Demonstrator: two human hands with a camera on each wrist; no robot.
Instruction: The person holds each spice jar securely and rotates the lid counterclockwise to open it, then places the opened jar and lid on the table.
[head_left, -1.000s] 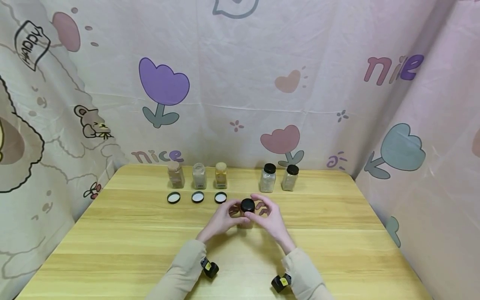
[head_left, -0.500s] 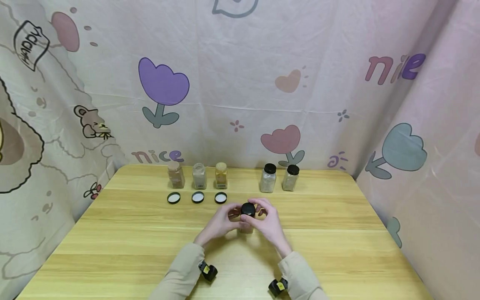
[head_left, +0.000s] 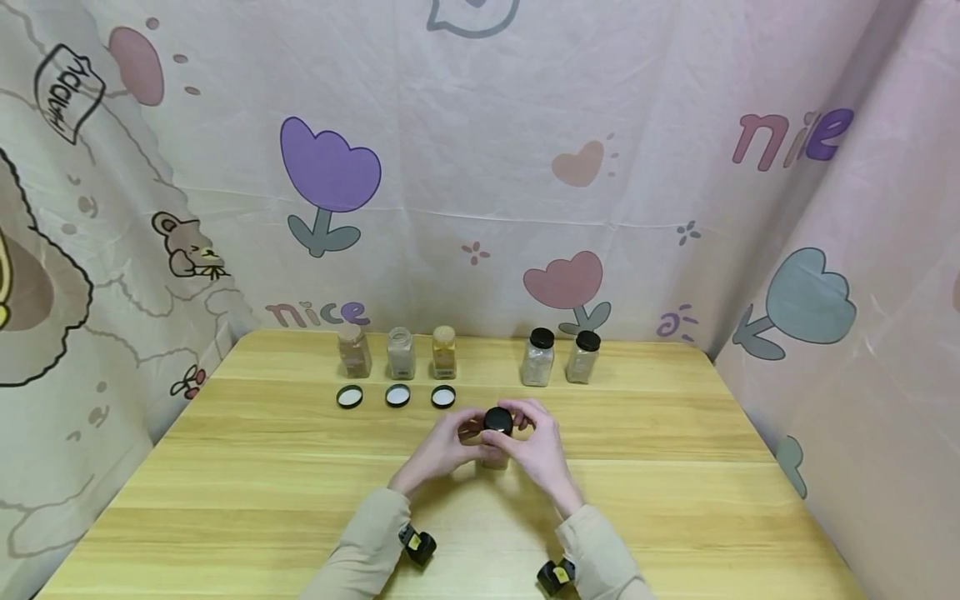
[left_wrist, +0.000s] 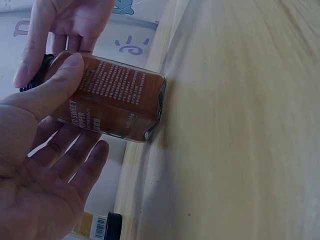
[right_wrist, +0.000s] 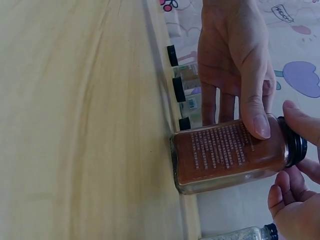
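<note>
Between both hands stands a glass spice jar (left_wrist: 120, 95) of reddish-brown powder, its label partly reading "sweet pepper". A black lid (head_left: 498, 422) is on its top. My left hand (head_left: 444, 450) grips the upper body of the jar, thumb (left_wrist: 65, 80) across its face and the other fingers on the opposite side. With thumb and fingers, my right hand (head_left: 536, 446) pinches the lid at its rim, as the right wrist view also shows. The jar's base is at the tabletop; whether it touches is hard to tell.
At the table's back left stand three uncapped jars: brownish (head_left: 354, 354), whitish (head_left: 401, 357) and yellow (head_left: 444, 354). Before them lie three black lids, white insides up: left (head_left: 349, 397), middle (head_left: 397, 396), right (head_left: 443, 397). Two capped jars (head_left: 537, 362) stand back right. A patterned curtain (head_left: 465, 150) hangs behind.
Both hands and the spice jar have shifted slightly toward me since a second ago. Over the last half second they have hardly moved. The other jars and lids stay put.
</note>
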